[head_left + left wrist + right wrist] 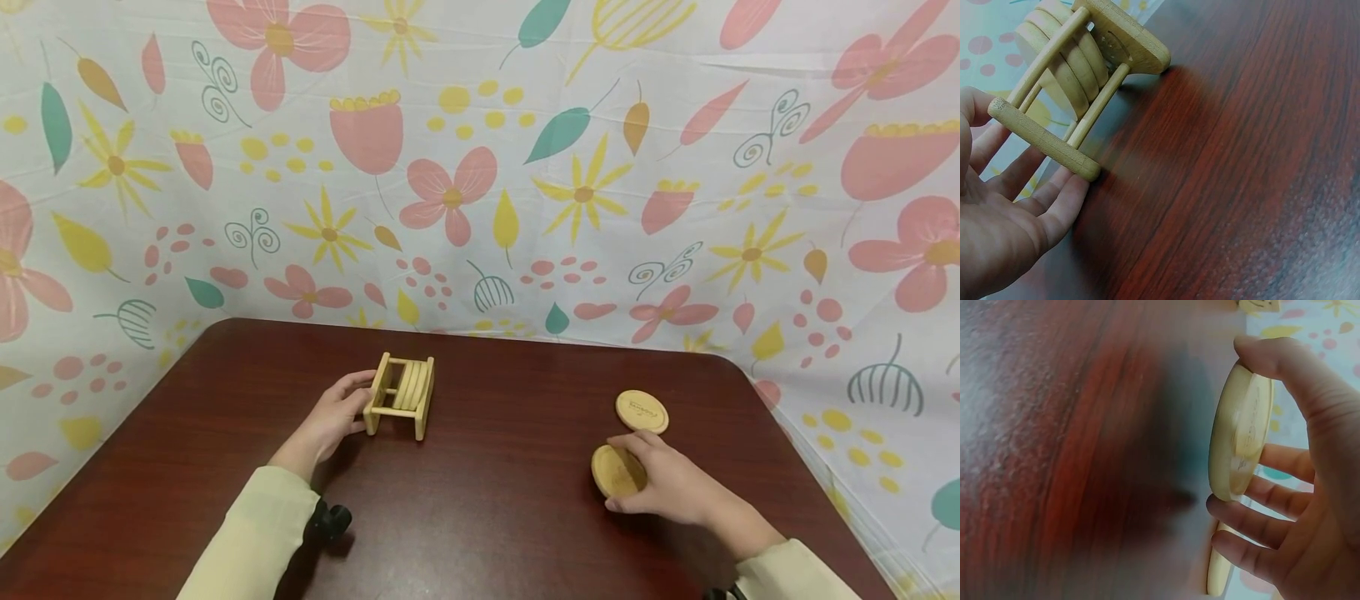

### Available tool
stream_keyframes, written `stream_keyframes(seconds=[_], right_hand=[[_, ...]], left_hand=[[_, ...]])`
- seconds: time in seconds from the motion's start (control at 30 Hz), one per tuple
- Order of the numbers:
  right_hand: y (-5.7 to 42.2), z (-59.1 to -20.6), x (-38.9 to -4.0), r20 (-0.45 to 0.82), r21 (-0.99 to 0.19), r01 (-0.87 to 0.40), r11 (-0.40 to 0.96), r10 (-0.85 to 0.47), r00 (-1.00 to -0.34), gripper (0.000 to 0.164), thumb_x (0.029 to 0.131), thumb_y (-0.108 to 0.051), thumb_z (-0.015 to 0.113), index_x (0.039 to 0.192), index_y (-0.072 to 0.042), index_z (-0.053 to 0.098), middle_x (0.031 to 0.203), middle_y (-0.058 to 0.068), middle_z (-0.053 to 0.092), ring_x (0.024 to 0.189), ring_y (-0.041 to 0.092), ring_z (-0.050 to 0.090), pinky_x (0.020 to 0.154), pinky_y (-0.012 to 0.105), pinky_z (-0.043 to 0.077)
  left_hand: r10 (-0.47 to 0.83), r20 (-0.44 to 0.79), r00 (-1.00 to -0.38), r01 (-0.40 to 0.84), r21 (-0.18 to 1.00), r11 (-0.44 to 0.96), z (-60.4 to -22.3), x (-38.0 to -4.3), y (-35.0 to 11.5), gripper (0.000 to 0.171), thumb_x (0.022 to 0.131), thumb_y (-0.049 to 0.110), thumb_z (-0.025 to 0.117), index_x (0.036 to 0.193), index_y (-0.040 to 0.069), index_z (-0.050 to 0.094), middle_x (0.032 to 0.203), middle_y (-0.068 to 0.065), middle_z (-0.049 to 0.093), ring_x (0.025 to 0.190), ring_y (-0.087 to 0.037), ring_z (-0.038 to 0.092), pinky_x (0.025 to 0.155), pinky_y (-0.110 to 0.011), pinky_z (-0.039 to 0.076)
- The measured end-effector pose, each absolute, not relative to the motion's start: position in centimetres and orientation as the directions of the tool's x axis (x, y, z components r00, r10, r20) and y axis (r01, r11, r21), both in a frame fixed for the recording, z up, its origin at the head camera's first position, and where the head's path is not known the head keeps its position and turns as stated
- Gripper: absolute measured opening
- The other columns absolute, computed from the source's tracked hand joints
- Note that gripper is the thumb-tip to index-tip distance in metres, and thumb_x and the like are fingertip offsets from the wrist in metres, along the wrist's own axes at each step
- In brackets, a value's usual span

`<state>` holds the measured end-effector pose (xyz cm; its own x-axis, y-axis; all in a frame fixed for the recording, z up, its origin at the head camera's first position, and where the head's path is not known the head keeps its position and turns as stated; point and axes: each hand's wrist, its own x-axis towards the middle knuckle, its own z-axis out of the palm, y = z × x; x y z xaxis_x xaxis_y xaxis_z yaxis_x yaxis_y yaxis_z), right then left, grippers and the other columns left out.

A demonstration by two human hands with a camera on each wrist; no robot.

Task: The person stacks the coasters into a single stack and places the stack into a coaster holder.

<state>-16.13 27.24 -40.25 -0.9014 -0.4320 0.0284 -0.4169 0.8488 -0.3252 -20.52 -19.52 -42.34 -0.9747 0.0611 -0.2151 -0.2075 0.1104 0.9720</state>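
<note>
- Floral cloth [480, 125] in pink, yellow and green, hung behind a dark red-brown worktop [480, 517] with rounded far corners.
- Rack [426, 400], pale wood: two side panels joined by bars, upright on the worktop, left of centre.
- Stacked discs [411, 385]: several, on edge between the panels, nearer the right one.
- Left hand [333, 421]: thumb and fingers gripping the rack's left panel at its ends, as the left wrist view shows.
- Right hand [671, 483]: clamped on the edge of the held disc [617, 473], thumb opposite the fingers. This disc is tilted, right of centre and well apart from the rack; whether it touches the worktop cannot be told.
- Flat disc [642, 412]: lying on the worktop just beyond the right hand, dark marking on its upper face.
- Sleeves [251, 533]: pale yellow, on both arms.
</note>
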Motion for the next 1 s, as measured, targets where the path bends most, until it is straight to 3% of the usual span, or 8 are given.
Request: stream_keyframes(seconds=[0.3,0.7,1.0], right_hand=[[26.8,-40.3,-16.5,0.105,-0.343,-0.443,0.828,-0.435,-0.894,0.08,0.063,-0.056,0.08,0.123,-0.008,0.058,0.12,0.007,0.055,0.101,0.017,0.055,0.081,0.036,0.049],[25.9,-40.4,-16.3,0.133,-0.435,-0.408,0.803,-0.391,-0.911,0.081,0.067,-0.054,0.079,0.128,-0.008,0.054,0.125,0.006,0.059,0.109,0.02,0.055,0.086,0.036,0.047],[24.9,-41.0,-16.5,0.167,-0.579,-0.393,0.714,-0.368,-0.915,0.08,0.069,-0.042,0.082,0.133,-0.008,0.049,0.118,0.006,0.06,0.094,0.013,0.06,0.072,0.025,0.05]], left_hand=[[0.057,-0.213,-0.975,-0.206,0.974,0.098,-42.4,-20.6,-19.4,0.046,0.099,0.021,0.041,0.145,0.014,0.034,0.142,-0.015,0.04,0.112,-0.024,0.056,0.091,-0.04,0.049],[0.058,-0.213,-0.975,-0.206,0.973,0.107,-42.5,-20.5,-19.5,0.046,0.1,0.023,0.041,0.145,0.014,0.033,0.141,-0.016,0.039,0.12,-0.032,0.052,0.095,-0.043,0.047],[0.059,-0.21,-0.976,-0.203,0.974,0.101,-42.5,-20.5,-19.4,0.045,0.101,0.02,0.039,0.145,0.013,0.034,0.142,-0.017,0.039,0.117,-0.03,0.054,0.09,-0.039,0.05]])
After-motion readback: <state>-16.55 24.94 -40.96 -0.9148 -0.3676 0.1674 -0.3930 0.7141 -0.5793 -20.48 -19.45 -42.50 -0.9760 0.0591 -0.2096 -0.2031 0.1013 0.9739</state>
